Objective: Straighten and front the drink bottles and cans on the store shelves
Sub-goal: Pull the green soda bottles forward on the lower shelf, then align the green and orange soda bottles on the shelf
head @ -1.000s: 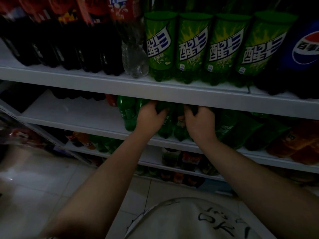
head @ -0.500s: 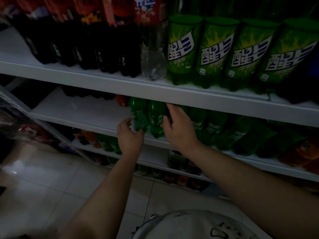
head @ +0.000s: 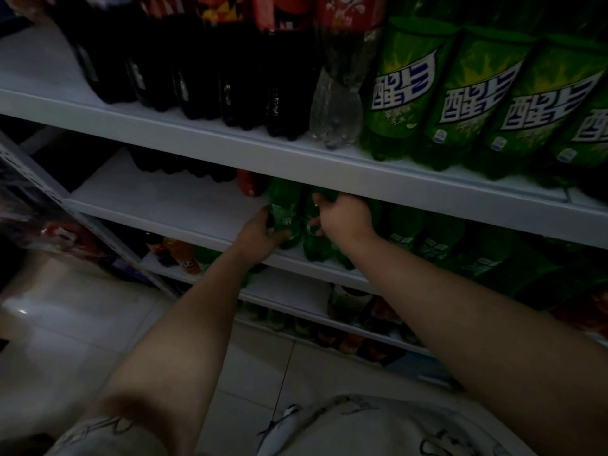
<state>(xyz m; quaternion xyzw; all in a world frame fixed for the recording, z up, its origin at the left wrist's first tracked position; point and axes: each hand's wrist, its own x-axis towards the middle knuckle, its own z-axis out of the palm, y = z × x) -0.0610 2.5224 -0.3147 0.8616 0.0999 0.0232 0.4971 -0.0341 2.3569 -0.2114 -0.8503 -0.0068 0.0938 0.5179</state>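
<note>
Green soda bottles stand along the front of the dim middle shelf (head: 164, 216) of a store rack, where a person works on them with both bare hands. The left hand (head: 260, 236) wraps its curled fingers round the lower body of the leftmost green bottle (head: 284, 202), thumb on the bottle's left side. That bottle stands at the left end of the row, near the shelf's front edge. Its label carries small white writing too blurred to read. The right hand (head: 345, 218) closes on the second green bottle (head: 314, 250), just beside the first, with fingers bent over its upper part and thumb pressed to its front.

To the right, a row of green bottles (head: 427, 238) runs on into shadow, with pale labels that cannot be read. Behind the gripped pair sits an orange-red bottle (head: 250, 185), and dark bottles (head: 184, 166) stand further back to the left.

On the upper shelf (head: 230, 149), large green bottles (head: 404, 93) face forward, their labels printed with the bold white Chinese characters 醒目 outlined in blue; the smaller line beneath is hard to make out. Left of them stands a clear bottle (head: 335, 106) with a red label, then a line of cola bottles (head: 197, 77), dark with red labels whose writing is blurred.

Lower shelves hold small orange, red and green bottles (head: 184, 255). A pale tiled floor (head: 65, 340) lies below, and a light shirt (head: 362, 429) with dark scrawled lettering, illegible, fills the bottom edge.
</note>
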